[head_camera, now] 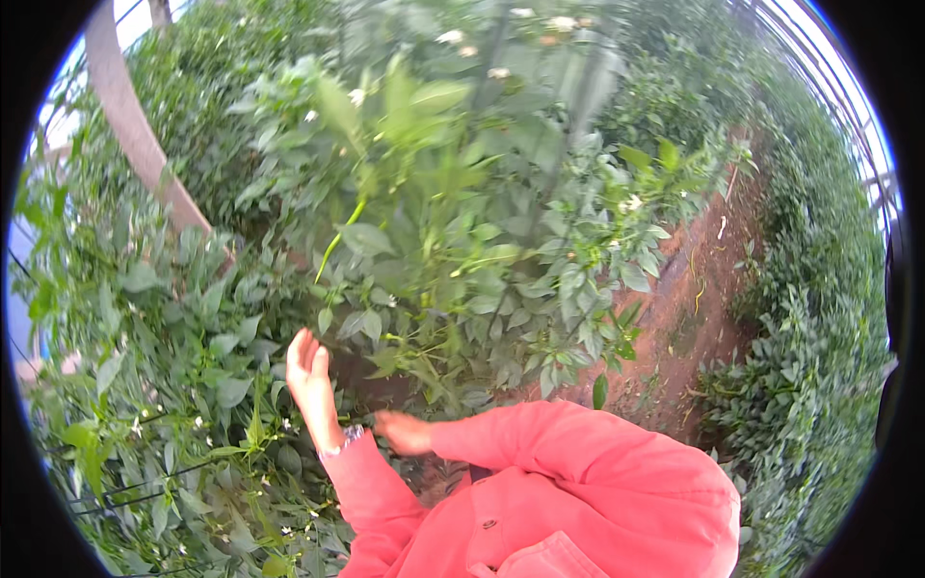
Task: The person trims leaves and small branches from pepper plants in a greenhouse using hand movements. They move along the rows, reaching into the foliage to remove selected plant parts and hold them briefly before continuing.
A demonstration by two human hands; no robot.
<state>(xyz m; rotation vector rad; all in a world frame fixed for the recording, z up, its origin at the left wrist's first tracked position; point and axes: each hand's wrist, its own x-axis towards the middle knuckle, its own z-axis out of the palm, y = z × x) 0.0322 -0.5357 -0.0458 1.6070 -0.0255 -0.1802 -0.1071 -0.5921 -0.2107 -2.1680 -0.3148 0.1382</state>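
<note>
My left hand (311, 372) is raised among the leaves at left of centre, a patterned band (353, 433) at its wrist. Its fingers are extended upward, with nothing visible in them. Just beyond the fingertips, a long slender green chilli pepper (338, 244) hangs from a leafy pepper plant (433, 267). My right hand (403, 432) reaches across my body, close to the left wrist. Motion blurs it, and whether it holds anything is unclear. Both arms are in red sleeves (498, 437).
Dense pepper plants with white flowers (449, 36) surround me. A pale post (137, 137) leans through the foliage at upper left. Dark lines (137, 498) cross the lower-left plants. At right, a bare soil path (672, 325) runs between rows, with yellowish strands on it.
</note>
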